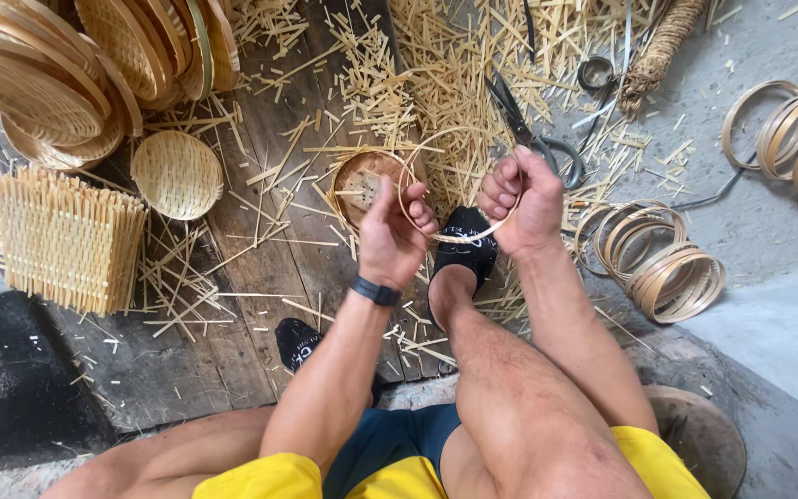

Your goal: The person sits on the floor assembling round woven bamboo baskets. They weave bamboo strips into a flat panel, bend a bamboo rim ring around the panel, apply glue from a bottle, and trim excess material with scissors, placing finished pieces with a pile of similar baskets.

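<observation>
Straw-littered floorboards point(260, 268) below; both hands point(392, 236) point(521, 205) grip 1 bamboo hoop point(459, 189) (fingers clamped).

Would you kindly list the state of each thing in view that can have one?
thin bent bamboo strip hoop: held in both hands, curved.
left hand: closed on the hoop.
right hand: closed on the hoop.
dark metal scissors: lying on the scraps.
small round woven bamboo basket: lying on the boards.

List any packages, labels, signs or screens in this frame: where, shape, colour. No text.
No packages, signs or screens.
Black slipper on the foot, centre, beyond the hands: pale printed marking across its strap.
Second black slipper, lower centre behind the left forearm: pale marking, partly hidden.
Black wristband, left wrist: plain band, no display visible.
</observation>
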Tool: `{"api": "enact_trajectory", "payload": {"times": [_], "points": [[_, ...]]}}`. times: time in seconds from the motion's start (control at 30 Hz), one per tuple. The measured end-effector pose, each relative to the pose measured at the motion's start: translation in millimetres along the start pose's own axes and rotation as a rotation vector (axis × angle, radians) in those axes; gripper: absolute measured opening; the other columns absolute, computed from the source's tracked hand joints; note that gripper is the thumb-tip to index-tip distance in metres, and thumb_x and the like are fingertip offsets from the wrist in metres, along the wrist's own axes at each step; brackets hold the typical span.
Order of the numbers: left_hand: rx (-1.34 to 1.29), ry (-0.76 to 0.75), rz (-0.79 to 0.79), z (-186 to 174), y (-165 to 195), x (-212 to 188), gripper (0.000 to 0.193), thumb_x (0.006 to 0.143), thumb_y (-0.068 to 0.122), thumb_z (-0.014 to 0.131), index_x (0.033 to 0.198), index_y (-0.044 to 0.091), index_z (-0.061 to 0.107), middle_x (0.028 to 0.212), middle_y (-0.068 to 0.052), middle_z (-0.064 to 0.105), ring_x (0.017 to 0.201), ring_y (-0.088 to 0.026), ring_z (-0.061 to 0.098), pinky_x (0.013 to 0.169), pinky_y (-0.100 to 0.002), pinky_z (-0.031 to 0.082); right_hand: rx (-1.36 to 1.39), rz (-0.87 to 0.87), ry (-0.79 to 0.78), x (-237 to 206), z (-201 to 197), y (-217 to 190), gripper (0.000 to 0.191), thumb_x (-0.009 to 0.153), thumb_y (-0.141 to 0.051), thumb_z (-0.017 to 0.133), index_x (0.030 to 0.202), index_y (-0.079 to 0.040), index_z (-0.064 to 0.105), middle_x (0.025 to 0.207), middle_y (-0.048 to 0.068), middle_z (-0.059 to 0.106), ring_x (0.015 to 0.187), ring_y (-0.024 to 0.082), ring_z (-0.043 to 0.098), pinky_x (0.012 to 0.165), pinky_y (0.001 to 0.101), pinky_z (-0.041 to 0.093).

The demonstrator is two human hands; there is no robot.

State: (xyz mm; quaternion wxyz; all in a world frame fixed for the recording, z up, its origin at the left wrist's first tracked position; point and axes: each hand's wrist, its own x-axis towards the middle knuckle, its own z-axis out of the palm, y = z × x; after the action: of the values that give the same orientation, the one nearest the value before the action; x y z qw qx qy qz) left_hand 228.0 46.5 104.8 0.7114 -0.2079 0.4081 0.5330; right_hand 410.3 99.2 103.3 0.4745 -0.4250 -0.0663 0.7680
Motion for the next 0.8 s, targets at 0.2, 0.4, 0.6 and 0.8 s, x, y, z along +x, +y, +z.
{"api": "enact_trajectory", "payload": {"times": [0.2,0.4,0.6,0.8], "points": [[-0.116,-0.226,0.056,-12.1,-10.0,16.0,0.057,0.103,0.052,0.065,0.063,0.013,0.058,0.055,0.004,0.042,0.052,-0.010,0.038,0.047,-0.026,0.032,-0.047,0.175,-0.050,-3.3,8.7,-14.3,0.035,0.100,-0.031,0.060,0.076,-0.005,0.063,0.059,-0.002,0.039,0.054,0.010,0.038,0.047,0.0256,0.032],[0.040,-0.107,-0.181,-12.9,5.5,10.7,0.056,0.097,0.053,0.061,0.059,0.012,0.054,0.054,0.004,0.040,0.050,-0.011,0.035,0.045,-0.026,0.030,-0.132,0.290,-0.035,2.2,0.5,-21.8,0.036,0.101,-0.027,0.063,0.070,-0.012,0.053,0.060,-0.003,0.040,0.050,0.006,0.033,0.041,0.0218,0.026],[-0.067,-0.141,-0.082,4.6,8.5,5.2,0.055,0.100,0.038,0.064,0.055,0.014,0.046,0.049,0.005,0.037,0.042,-0.009,0.030,0.038,-0.025,0.022,-0.079,0.252,-0.079,-0.7,10.6,-21.0,0.038,0.099,-0.027,0.064,0.068,-0.012,0.049,0.058,-0.004,0.040,0.048,0.007,0.034,0.042,0.0231,0.030],[0.175,-0.083,-0.145,-1.0,22.8,5.5,0.047,0.099,0.029,0.066,0.060,0.018,0.044,0.047,0.006,0.035,0.038,-0.006,0.024,0.033,-0.023,0.016,-0.222,0.355,-0.065,-1.4,12.0,-24.2,0.039,0.095,-0.026,0.067,0.064,-0.014,0.046,0.055,-0.005,0.039,0.045,0.006,0.033,0.039,0.0228,0.027]]}}
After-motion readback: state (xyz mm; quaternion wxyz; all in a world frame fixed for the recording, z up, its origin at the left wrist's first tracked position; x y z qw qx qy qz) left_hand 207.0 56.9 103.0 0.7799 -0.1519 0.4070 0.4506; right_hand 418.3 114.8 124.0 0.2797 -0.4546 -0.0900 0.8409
